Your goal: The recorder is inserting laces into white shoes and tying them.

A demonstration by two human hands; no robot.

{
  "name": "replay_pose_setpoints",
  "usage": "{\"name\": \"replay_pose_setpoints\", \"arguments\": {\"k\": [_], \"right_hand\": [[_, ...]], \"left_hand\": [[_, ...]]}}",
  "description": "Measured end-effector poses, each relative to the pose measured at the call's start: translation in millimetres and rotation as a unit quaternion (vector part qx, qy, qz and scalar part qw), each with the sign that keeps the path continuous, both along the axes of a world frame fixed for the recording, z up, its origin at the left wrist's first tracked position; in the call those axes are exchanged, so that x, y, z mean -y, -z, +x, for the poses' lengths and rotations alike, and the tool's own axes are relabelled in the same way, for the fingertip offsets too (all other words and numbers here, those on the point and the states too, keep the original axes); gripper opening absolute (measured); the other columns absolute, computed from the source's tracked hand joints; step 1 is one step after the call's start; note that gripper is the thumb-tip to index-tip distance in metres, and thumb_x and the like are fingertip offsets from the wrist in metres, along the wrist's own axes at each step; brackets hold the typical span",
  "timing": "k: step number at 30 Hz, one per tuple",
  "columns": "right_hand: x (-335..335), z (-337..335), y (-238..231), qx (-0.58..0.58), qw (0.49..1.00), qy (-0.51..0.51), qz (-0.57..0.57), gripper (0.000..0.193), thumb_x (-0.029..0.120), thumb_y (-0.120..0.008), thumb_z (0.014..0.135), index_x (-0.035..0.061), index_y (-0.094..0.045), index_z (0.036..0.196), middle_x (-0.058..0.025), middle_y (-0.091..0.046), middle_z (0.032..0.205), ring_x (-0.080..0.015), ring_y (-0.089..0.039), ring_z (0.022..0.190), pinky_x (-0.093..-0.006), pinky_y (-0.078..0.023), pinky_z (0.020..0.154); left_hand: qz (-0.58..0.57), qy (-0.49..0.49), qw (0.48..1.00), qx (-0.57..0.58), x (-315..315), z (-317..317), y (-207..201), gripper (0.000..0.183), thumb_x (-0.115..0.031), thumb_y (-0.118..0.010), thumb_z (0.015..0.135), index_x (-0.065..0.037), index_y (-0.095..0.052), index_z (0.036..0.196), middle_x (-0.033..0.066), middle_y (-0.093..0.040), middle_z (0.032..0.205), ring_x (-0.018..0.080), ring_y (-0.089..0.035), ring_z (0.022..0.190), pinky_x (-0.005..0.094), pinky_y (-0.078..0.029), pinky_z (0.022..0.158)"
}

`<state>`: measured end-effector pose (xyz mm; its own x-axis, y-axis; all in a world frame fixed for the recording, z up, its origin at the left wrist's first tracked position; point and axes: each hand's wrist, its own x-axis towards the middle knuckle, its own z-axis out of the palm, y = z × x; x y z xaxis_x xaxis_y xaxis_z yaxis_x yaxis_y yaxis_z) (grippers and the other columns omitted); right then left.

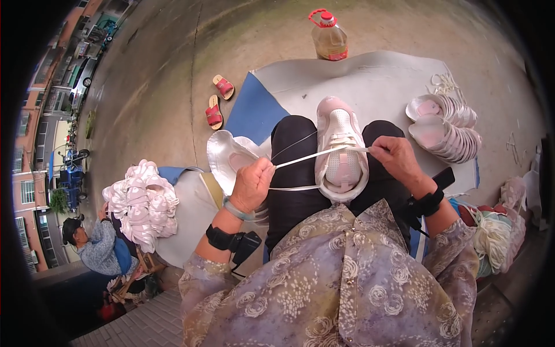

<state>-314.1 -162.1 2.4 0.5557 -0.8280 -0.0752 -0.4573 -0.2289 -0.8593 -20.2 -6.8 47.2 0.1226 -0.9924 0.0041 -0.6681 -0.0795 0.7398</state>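
A white and pale pink sneaker upper point(341, 170) lies between my knees, toe pointing away from me. A white shoelace point(303, 157) runs through its eyelets and is stretched out to both sides. My left hand point(252, 185), left of the shoe, is closed on one end of the lace. At the right edge of the shoe my right hand point(398, 160) pinches the other end, close to the eyelets. Another stretch of lace crosses below, from my left hand's side to the shoe's opening. More shoe uppers point(222, 151) lie beside my left hand, partly hidden by it.
Stacked shoe uppers point(448, 139) lie on the pale sheet point(393, 75) to the right. Bundled laces point(494, 237) sit at my right side. Red sandals point(214, 113) and an oil bottle point(330, 40) stand ahead. A seated person point(107, 248) is at left, by a heap of uppers point(141, 202).
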Motion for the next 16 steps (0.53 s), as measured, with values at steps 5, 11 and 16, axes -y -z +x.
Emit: {"name": "replay_pose_setpoints", "arguments": {"k": [5,11,16], "right_hand": [[9,-17,-1,-0.021,0.997,0.009,0.073,0.017,0.016,-0.062,0.081,0.0012,-0.061,0.074,-0.0034,-0.046,0.053,-0.0094,-0.044,0.052,-0.0285,-0.038,0.049],[-10,-17,-8,-0.078,0.994,-0.053,-0.046,0.013,0.014,-0.062,0.078,0.003,-0.056,0.082,-0.0073,-0.056,0.063,-0.0174,-0.054,0.056,-0.0319,-0.041,0.049],[-7,-49,-8,-0.223,0.936,-0.145,-0.232,0.03,0.018,-0.069,0.07,0.0075,-0.052,0.091,-0.0132,-0.061,0.08,-0.0295,-0.062,0.069,-0.0418,-0.048,0.061]], "left_hand": [[-0.039,0.003,0.989,0.146,5,15,18,0.017,-0.016,-0.054,0.085,-0.004,-0.05,0.075,0.0154,-0.055,0.064,0.0359,-0.055,0.061,0.041,-0.042,0.054],[0.053,0.029,0.991,0.117,-7,13,15,0.016,-0.02,-0.058,0.083,-0.006,-0.053,0.078,0.0135,-0.058,0.069,0.0338,-0.057,0.061,0.0411,-0.044,0.056],[-0.083,0.033,0.986,0.143,-22,29,11,0.025,-0.024,-0.067,0.078,-0.006,-0.059,0.092,0.012,-0.063,0.075,0.0283,-0.063,0.068,0.0384,-0.048,0.061]]}}
